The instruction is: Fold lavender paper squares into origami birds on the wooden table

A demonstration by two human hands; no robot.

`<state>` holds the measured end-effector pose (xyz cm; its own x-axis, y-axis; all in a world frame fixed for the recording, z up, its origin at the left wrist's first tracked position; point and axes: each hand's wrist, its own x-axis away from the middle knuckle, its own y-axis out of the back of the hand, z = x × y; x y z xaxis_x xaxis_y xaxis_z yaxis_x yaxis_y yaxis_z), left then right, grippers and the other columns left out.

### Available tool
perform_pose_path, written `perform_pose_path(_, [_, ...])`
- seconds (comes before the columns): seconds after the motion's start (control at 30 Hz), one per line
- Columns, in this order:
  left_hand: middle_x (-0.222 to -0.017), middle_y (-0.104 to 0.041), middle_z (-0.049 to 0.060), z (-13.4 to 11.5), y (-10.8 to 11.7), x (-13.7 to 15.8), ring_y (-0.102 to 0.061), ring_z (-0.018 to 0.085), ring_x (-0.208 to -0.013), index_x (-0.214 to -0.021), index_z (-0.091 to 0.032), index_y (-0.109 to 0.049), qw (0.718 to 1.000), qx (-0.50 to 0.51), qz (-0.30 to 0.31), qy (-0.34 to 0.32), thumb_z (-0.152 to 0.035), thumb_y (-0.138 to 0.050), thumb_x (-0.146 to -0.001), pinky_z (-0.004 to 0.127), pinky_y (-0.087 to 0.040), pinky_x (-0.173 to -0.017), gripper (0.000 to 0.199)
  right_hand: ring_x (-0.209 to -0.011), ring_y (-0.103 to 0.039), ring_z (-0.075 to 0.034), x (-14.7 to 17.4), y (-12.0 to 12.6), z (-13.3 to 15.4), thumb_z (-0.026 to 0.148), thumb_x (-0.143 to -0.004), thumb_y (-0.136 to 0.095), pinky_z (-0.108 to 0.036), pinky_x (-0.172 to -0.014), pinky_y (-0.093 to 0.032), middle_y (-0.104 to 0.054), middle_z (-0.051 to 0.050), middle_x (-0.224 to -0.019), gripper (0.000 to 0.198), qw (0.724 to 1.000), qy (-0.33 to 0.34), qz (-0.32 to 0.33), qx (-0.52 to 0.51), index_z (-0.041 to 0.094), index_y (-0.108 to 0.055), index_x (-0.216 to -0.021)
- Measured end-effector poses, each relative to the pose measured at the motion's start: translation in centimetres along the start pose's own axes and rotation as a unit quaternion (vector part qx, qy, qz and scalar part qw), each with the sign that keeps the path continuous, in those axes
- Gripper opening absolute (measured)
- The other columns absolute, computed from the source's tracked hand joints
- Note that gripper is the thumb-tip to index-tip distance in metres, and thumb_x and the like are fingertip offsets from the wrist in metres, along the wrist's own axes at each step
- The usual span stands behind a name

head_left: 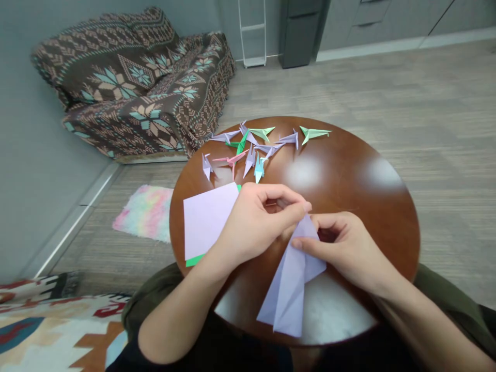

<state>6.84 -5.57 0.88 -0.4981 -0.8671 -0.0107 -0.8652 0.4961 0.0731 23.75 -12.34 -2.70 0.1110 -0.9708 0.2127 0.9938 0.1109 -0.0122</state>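
Observation:
A partly folded sheet of lilac origami paper [290, 289] hangs over the near part of the round table, its wide end toward me. My left hand [267, 217] pinches its top corner between thumb and forefinger. Just to the right, my right hand [341, 245] grips the same paper below that corner, thumb lying on the front and the other fingers behind. Left of my hands lies a stack of square paper [209, 219], lilac on top with green edges showing beneath. The underside of the folded paper is hidden.
Several folded paper cranes, among them a pink crane [232, 161] and a light green crane [312, 134], lie at the far side of the brown round table [372, 206]. A sofa [147, 98] with a patterned cover and a fluffy pastel rug [145, 212] are beyond, at left.

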Motion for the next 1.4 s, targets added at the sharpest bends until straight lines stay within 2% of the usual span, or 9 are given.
perform_pose_path(0.1, [-0.076,-0.076,0.002,-0.2,0.4,-0.2,-0.063,0.009,-0.064,-0.079,-0.013,-0.077,1.0,-0.003,0.002,-0.015,-0.027,-0.074,-0.088,0.019,-0.051,-0.064,0.017,-0.054,-0.053,-0.015,0.0,0.1,0.1,0.047,-0.073,-0.088,-0.028,-0.052,-0.045,-0.065,-0.002,-0.061,0.035,1.0,-0.013,0.007,-0.016,0.017,-0.073,-0.064])
perform_pose_path(0.27, [-0.064,-0.066,-0.001,-0.4,0.8,-0.1,-0.056,0.007,-0.057,-0.078,-0.012,-0.074,0.996,-0.029,0.076,0.036,-0.022,-0.074,-0.087,0.017,-0.045,-0.055,0.013,-0.053,-0.053,-0.014,-0.1,0.6,0.0,0.04,-0.065,-0.094,-0.027,-0.05,-0.044,-0.064,-0.001,-0.059,0.031,0.998,-0.038,0.014,-0.051,0.015,-0.074,-0.064])
perform_pose_path(0.43, [-0.057,-0.06,-0.004,-0.4,0.6,0.1,-0.054,0.006,-0.049,-0.082,-0.013,-0.071,0.993,-0.009,0.104,0.058,-0.02,-0.072,-0.087,0.015,-0.043,-0.049,0.008,-0.052,-0.051,-0.012,-0.1,1.0,0.3,0.034,-0.063,-0.094,-0.024,-0.049,-0.041,-0.06,0.0,-0.058,0.028,0.994,-0.071,0.072,-0.05,0.013,-0.075,-0.066])
perform_pose_path(0.77, [-0.062,-0.066,-0.002,-0.4,0.5,0.1,-0.062,0.008,-0.05,-0.082,-0.014,-0.069,0.989,0.022,0.122,0.078,-0.017,-0.073,-0.083,0.016,-0.05,-0.05,0.005,-0.049,-0.05,-0.009,-0.2,1.4,0.7,0.026,-0.059,-0.094,-0.019,-0.046,-0.041,-0.06,0.002,-0.056,0.026,0.978,-0.125,0.123,-0.111,0.013,-0.073,-0.065])
perform_pose_path(0.9, [-0.061,-0.065,-0.002,-0.4,0.5,0.1,-0.061,0.007,-0.049,-0.082,-0.014,-0.069,0.989,0.024,0.127,0.072,-0.016,-0.073,-0.083,0.014,-0.048,-0.048,0.005,-0.048,-0.049,-0.008,-0.2,1.3,0.7,0.024,-0.061,-0.093,-0.019,-0.046,-0.04,-0.059,0.002,-0.055,0.024,0.978,-0.123,0.134,-0.107,0.013,-0.072,-0.065])
perform_pose_path(1.17, [-0.057,-0.065,-0.003,-0.6,0.4,0.0,-0.061,0.008,-0.048,-0.076,-0.014,-0.067,0.983,0.067,0.135,0.107,-0.01,-0.073,-0.077,0.015,-0.048,-0.047,0.007,-0.052,-0.047,-0.01,-0.3,1.1,0.5,0.038,-0.065,-0.091,-0.022,-0.049,-0.039,-0.056,0.002,-0.058,0.031,0.985,-0.103,0.127,-0.052,0.013,-0.073,-0.067])
perform_pose_path(1.27, [-0.055,-0.064,-0.003,-0.6,0.2,0.0,-0.06,0.008,-0.047,-0.074,-0.014,-0.066,0.984,0.076,0.117,0.113,-0.008,-0.071,-0.075,0.016,-0.049,-0.048,0.008,-0.051,-0.045,-0.009,-0.3,1.1,0.2,0.04,-0.067,-0.09,-0.022,-0.048,-0.037,-0.053,0.003,-0.056,0.032,0.988,-0.09,0.115,-0.041,0.013,-0.072,-0.065])
perform_pose_path(1.4, [-0.06,-0.066,-0.002,-0.4,0.0,0.1,-0.062,0.009,-0.052,-0.076,-0.013,-0.068,0.987,0.065,0.102,0.106,-0.013,-0.075,-0.075,0.017,-0.051,-0.052,0.007,-0.059,-0.05,-0.013,-0.3,1.1,-0.1,0.038,-0.072,-0.089,-0.024,-0.052,-0.04,-0.062,-0.001,-0.064,0.025,0.995,-0.052,0.079,-0.024,0.015,-0.077,-0.069])
